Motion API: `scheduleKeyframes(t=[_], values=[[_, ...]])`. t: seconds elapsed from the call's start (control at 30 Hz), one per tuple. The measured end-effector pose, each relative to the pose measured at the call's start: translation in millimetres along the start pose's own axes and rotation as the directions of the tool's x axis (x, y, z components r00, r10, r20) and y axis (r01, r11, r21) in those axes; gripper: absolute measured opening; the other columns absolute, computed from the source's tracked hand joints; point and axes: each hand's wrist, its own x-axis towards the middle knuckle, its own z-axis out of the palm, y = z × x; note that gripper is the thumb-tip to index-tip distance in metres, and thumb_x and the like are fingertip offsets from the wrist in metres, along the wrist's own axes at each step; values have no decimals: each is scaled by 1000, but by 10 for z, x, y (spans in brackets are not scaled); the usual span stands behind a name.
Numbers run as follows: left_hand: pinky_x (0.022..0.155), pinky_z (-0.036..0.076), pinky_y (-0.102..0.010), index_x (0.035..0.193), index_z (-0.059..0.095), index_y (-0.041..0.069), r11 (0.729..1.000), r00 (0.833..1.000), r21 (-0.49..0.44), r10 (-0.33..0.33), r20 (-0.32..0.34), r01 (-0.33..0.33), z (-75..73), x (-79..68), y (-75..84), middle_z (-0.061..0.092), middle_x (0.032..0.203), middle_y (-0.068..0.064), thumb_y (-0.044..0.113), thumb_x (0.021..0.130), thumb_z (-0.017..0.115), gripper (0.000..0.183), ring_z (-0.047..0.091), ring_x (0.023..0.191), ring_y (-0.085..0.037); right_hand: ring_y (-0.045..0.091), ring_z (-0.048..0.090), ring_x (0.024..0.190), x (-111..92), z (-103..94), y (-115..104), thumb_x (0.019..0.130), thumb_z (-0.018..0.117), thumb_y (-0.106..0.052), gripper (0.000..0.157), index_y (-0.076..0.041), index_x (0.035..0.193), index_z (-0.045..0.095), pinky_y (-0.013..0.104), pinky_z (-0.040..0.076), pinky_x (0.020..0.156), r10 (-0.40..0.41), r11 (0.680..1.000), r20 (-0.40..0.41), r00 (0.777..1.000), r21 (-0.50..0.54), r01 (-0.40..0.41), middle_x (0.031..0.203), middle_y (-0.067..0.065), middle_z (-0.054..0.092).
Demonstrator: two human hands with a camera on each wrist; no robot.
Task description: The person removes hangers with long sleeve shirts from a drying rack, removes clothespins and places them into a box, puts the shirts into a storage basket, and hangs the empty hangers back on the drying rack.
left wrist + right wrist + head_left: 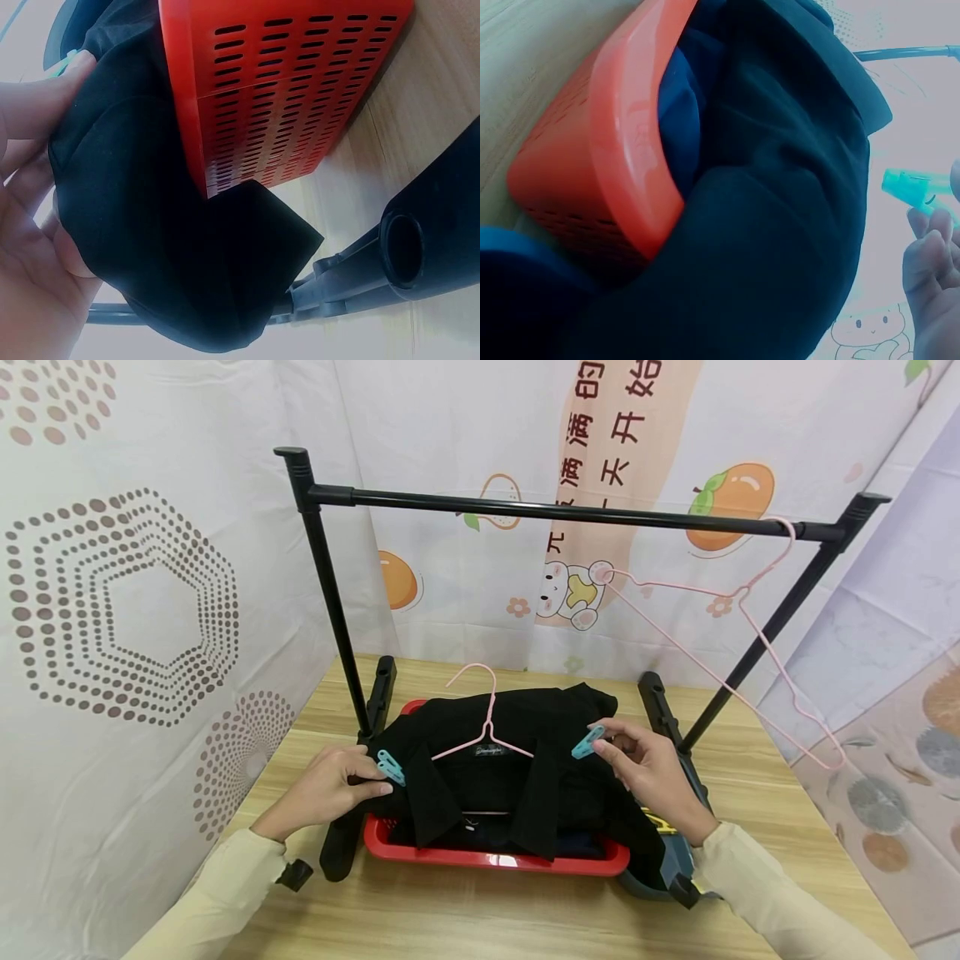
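A black garment is spread over a red basket at the lower centre of the head view. Its cloth is matt, plain and softly creased; two pointed collar flaps are laid downward, and one sleeve is draped past the basket's right end. A thin pink hanger is set in the neckline, its hook turned toward the upper left.

At the garment's left shoulder in the frame, a light-blue peg is pinched by the left hand; whether cloth is also caught cannot be told. A second blue peg is gripped between thumb and fingers of the right hand, just beside the garment's right side.

Below the hanger, a dark neck label is marked in pale script too small to be read. On the curtain, at the upper centre right, large dark Chinese characters are printed, among which "满满的" and "天开始" can be read.
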Motion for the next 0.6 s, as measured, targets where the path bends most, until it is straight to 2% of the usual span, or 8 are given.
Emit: scheduleKeyframes(t=[0.23, 0.33, 0.47, 0.57, 0.6], values=[[53, 32, -22, 78, 81, 25, 1000, 1000, -4, 22, -8, -22, 6, 2, 1, 56, 65, 25, 11, 82, 87, 16, 36, 61, -1, 17, 52, 57, -6, -33, -105, 100, 67, -4, 28, -3, 127, 68, 27, 44, 45, 5, 1000, -10, 1000, -17, -5, 82, 18, 66], [53, 34, -25, 79, 82, 24, 1000, 1000, -3, 19, -10, -19, 4, -6, 6, 60, 67, 25, 10, 81, 87, 16, 37, 62, -1, 18, 53, 57, -17, -58, -119, 100, 67, -6, 27, -5, 127, 68, 28, 45, 47, 18, 1000, -16, 1000, -18, -18, 86, 19, 68], [71, 50, -34, 82, 83, 23, 1000, 1000, 10, 13, -13, -13, 4, -13, 10, 66, 73, 27, 8, 80, 87, 16, 49, 68, 2, 16, 53, 57, -38, -92, 26, 100, 69, -10, 28, -13, 127, 69, 28, 44, 48, 35, 999, -32, 999, -36, -36, 87, 15, 69], [79, 52, -40, 82, 83, 22, 1000, 1000, 17, 15, -14, -14, 8, -14, 8, 68, 75, 27, 8, 80, 87, 16, 55, 72, 3, 15, 53, 57, -56, -124, 153, 100, 70, -12, 28, -15, 127, 70, 28, 44, 49, 46, 998, -42, 998, -31, -47, 90, 14, 70], [76, 51, -38, 82, 83, 22, 1000, 1000, 14, 14, -14, -14, 9, -15, 7, 68, 75, 27, 8, 80, 87, 15, 54, 71, 2, 16, 54, 57, -63, -137, 185, 100, 70, -13, 28, -15, 127, 70, 28, 45, 49, 46, 998, -43, 998, -31, -47, 91, 14, 70]])
